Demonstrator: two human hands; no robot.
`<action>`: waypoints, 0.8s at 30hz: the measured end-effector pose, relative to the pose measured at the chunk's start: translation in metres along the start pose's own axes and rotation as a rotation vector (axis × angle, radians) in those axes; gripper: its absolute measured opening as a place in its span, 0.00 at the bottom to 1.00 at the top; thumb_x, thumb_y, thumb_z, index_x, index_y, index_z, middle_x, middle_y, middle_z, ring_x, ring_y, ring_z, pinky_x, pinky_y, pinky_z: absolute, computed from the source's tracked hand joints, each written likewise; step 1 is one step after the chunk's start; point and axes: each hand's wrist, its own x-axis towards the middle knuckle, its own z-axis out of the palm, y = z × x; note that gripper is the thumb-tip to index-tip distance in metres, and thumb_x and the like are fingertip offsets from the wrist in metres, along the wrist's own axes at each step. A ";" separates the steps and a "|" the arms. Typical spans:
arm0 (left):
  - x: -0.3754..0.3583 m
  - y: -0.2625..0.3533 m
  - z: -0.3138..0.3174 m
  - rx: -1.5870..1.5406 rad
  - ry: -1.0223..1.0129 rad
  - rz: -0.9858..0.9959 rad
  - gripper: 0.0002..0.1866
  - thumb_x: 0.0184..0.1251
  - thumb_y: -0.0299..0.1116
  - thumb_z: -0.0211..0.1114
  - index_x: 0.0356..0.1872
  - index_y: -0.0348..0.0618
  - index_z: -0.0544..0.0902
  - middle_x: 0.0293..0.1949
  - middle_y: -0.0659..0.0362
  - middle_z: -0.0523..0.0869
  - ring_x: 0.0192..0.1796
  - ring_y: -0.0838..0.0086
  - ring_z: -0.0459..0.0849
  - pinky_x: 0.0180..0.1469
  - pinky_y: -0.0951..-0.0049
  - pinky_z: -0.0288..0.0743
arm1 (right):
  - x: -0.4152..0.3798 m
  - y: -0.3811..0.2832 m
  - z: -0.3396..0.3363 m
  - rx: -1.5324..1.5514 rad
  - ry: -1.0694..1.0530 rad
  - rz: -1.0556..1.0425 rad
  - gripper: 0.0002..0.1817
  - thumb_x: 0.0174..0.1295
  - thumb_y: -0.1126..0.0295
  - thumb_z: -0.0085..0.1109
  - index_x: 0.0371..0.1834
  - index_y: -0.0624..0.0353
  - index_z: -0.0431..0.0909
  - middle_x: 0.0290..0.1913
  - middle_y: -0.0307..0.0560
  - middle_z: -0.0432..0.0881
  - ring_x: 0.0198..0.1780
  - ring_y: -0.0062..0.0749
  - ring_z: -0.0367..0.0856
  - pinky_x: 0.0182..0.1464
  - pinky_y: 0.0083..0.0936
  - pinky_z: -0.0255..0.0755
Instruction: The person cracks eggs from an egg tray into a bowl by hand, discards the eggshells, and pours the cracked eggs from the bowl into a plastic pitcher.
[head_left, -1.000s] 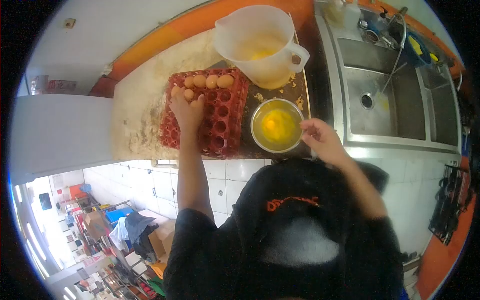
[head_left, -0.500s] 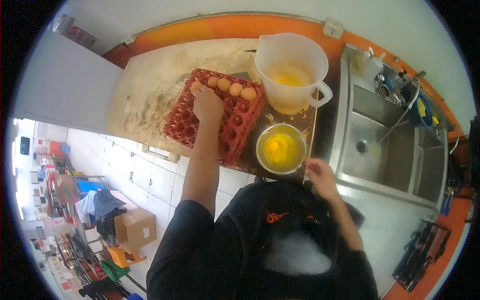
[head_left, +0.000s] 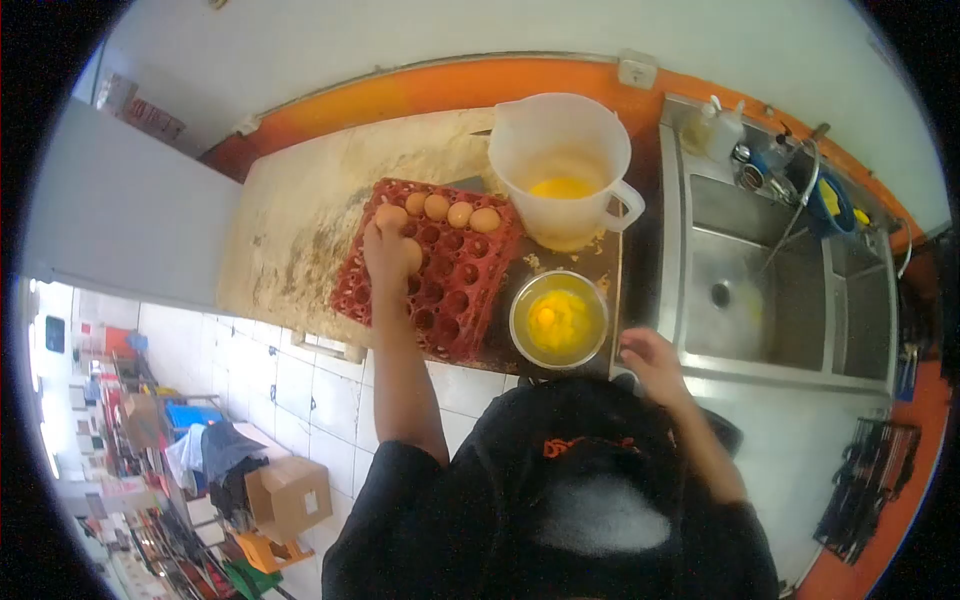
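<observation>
My left hand (head_left: 384, 262) is over the left part of a stack of red egg trays (head_left: 460, 275), fingers closed around a brown egg (head_left: 391, 216). A second egg (head_left: 412, 255) shows against the side of this hand. Several more brown eggs (head_left: 459, 215) sit in a row along the tray's far edge. To the right of the trays, a round metal bowl (head_left: 517, 337) contains cracked eggs with yellow yolks (head_left: 555, 318). Just right of the bowl, my right hand (head_left: 655, 365) is empty, its fingers loosely bent and apart from the thumb.
A large translucent measuring jug (head_left: 560, 130) with yellow liquid stands behind the bowl. The worn worktop (head_left: 290, 220) extends left. At right is a steel sink (head_left: 730, 265) with a tap and bottles. Cardboard boxes (head_left: 288, 497) lie beyond the tiled floor at lower left.
The view has shifted, so the trays and jug appear lower. My left hand has shifted left relative to the trays, exposing the egg beside it. My right hand has moved away from the bowl's rim.
</observation>
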 end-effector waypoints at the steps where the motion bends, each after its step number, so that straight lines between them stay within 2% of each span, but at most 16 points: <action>1: -0.011 0.017 -0.007 -0.345 -0.134 -0.103 0.17 0.74 0.37 0.51 0.53 0.35 0.77 0.43 0.53 0.83 0.41 0.72 0.81 0.43 0.75 0.75 | 0.002 -0.005 0.003 -0.006 -0.014 0.002 0.15 0.63 0.78 0.61 0.53 0.60 0.75 0.41 0.39 0.79 0.43 0.21 0.77 0.47 0.21 0.73; 2: -0.024 0.030 -0.009 -0.346 -0.155 -0.106 0.17 0.74 0.37 0.51 0.53 0.35 0.77 0.43 0.53 0.83 0.41 0.72 0.81 0.43 0.75 0.75 | 0.004 -0.010 0.007 -0.012 -0.028 0.008 0.16 0.62 0.78 0.61 0.53 0.60 0.75 0.40 0.40 0.80 0.42 0.23 0.78 0.47 0.21 0.73; 3: -0.040 0.041 -0.008 -0.526 -0.335 -0.209 0.17 0.75 0.37 0.50 0.54 0.36 0.77 0.45 0.55 0.83 0.41 0.76 0.80 0.42 0.77 0.75 | 0.004 -0.022 0.012 -0.010 -0.010 0.021 0.16 0.62 0.78 0.61 0.53 0.60 0.75 0.40 0.40 0.80 0.42 0.23 0.78 0.47 0.21 0.73; 4: -0.056 0.049 -0.004 -0.705 -0.513 -0.319 0.17 0.76 0.36 0.48 0.55 0.36 0.77 0.46 0.58 0.83 0.40 0.80 0.79 0.42 0.79 0.74 | 0.003 -0.041 0.019 -0.244 -0.040 -0.165 0.18 0.61 0.77 0.62 0.55 0.59 0.75 0.42 0.44 0.79 0.41 0.27 0.78 0.47 0.22 0.74; 5: -0.071 0.053 0.002 -0.706 -0.529 -0.335 0.17 0.76 0.36 0.48 0.55 0.36 0.77 0.46 0.58 0.83 0.40 0.80 0.79 0.42 0.79 0.74 | 0.003 -0.060 0.027 -0.481 -0.077 -0.347 0.20 0.60 0.76 0.63 0.57 0.58 0.75 0.43 0.48 0.78 0.40 0.31 0.79 0.47 0.23 0.74; 7: -0.103 0.061 0.020 -0.709 -0.965 -0.229 0.17 0.76 0.35 0.48 0.55 0.37 0.77 0.47 0.58 0.83 0.42 0.79 0.80 0.43 0.79 0.75 | 0.000 -0.090 0.048 -0.465 -0.051 -0.475 0.25 0.58 0.74 0.65 0.61 0.57 0.74 0.49 0.54 0.74 0.44 0.38 0.78 0.46 0.26 0.74; 9: -0.133 0.079 0.039 -0.620 -1.157 -0.331 0.16 0.77 0.36 0.50 0.57 0.36 0.75 0.48 0.58 0.82 0.45 0.78 0.80 0.47 0.77 0.76 | 0.006 -0.107 0.062 -0.473 -0.012 -0.682 0.29 0.57 0.71 0.68 0.64 0.55 0.72 0.53 0.55 0.70 0.48 0.40 0.76 0.47 0.28 0.75; 10: -0.148 0.076 0.050 -0.715 -1.245 -0.405 0.17 0.77 0.37 0.53 0.57 0.37 0.74 0.49 0.58 0.81 0.48 0.77 0.80 0.50 0.75 0.76 | 0.008 -0.105 0.060 -0.481 -0.004 -0.663 0.29 0.57 0.71 0.68 0.64 0.55 0.72 0.53 0.55 0.70 0.48 0.40 0.76 0.47 0.28 0.75; 13: -0.170 0.065 0.067 -0.674 -1.216 -0.454 0.17 0.77 0.39 0.54 0.57 0.37 0.74 0.50 0.58 0.81 0.51 0.77 0.79 0.54 0.75 0.75 | 0.011 -0.085 0.054 -0.468 -0.070 -0.482 0.32 0.56 0.70 0.70 0.65 0.56 0.70 0.54 0.54 0.69 0.51 0.41 0.75 0.48 0.29 0.75; 14: -0.178 0.060 0.073 -0.694 -1.209 -0.428 0.19 0.78 0.37 0.52 0.62 0.38 0.69 0.46 0.58 0.80 0.41 0.78 0.81 0.41 0.77 0.78 | 0.012 -0.075 0.052 -0.447 -0.071 -0.478 0.31 0.56 0.71 0.69 0.64 0.56 0.71 0.53 0.54 0.70 0.51 0.42 0.75 0.48 0.29 0.75; 15: -0.185 0.051 0.075 -0.698 -1.215 -0.435 0.19 0.78 0.37 0.52 0.62 0.38 0.69 0.46 0.58 0.80 0.41 0.78 0.81 0.41 0.77 0.78 | 0.011 -0.068 0.050 -0.424 -0.075 -0.473 0.30 0.56 0.72 0.69 0.63 0.57 0.71 0.52 0.54 0.70 0.51 0.42 0.76 0.48 0.29 0.75; 17: -0.194 0.047 0.070 -0.428 -1.272 -0.465 0.21 0.78 0.36 0.51 0.66 0.41 0.64 0.50 0.58 0.77 0.42 0.80 0.77 0.45 0.79 0.74 | 0.009 -0.054 0.046 -0.404 -0.057 -0.480 0.25 0.60 0.75 0.65 0.60 0.57 0.70 0.50 0.51 0.72 0.50 0.38 0.77 0.48 0.29 0.76; 18: -0.197 0.053 0.066 -0.315 -1.312 -0.488 0.22 0.78 0.36 0.51 0.68 0.42 0.61 0.52 0.57 0.75 0.41 0.81 0.74 0.45 0.80 0.72 | 0.010 -0.031 0.042 -0.145 -0.096 -0.310 0.24 0.61 0.76 0.64 0.59 0.57 0.68 0.50 0.49 0.73 0.49 0.35 0.78 0.47 0.28 0.77; 20: -0.202 0.043 0.060 -0.419 -1.327 -0.491 0.22 0.78 0.38 0.52 0.67 0.43 0.64 0.50 0.58 0.75 0.39 0.82 0.72 0.41 0.80 0.71 | 0.013 -0.005 0.029 0.354 -0.173 0.002 0.22 0.63 0.79 0.59 0.59 0.56 0.65 0.50 0.43 0.74 0.47 0.26 0.78 0.44 0.24 0.78; 22: -0.201 0.037 0.051 -0.522 -1.338 -0.495 0.21 0.77 0.39 0.53 0.65 0.43 0.66 0.49 0.59 0.76 0.36 0.83 0.71 0.37 0.81 0.70 | 0.024 0.018 0.016 0.312 -0.062 -0.021 0.22 0.62 0.80 0.59 0.59 0.57 0.65 0.49 0.43 0.75 0.47 0.26 0.78 0.43 0.22 0.78; 24: -0.194 0.036 0.039 -0.518 -1.532 -0.182 0.19 0.75 0.39 0.56 0.61 0.41 0.72 0.47 0.58 0.76 0.34 0.81 0.71 0.36 0.79 0.70 | 0.041 0.050 0.001 0.204 0.107 -0.043 0.22 0.61 0.82 0.57 0.59 0.58 0.66 0.48 0.44 0.76 0.48 0.28 0.78 0.44 0.22 0.77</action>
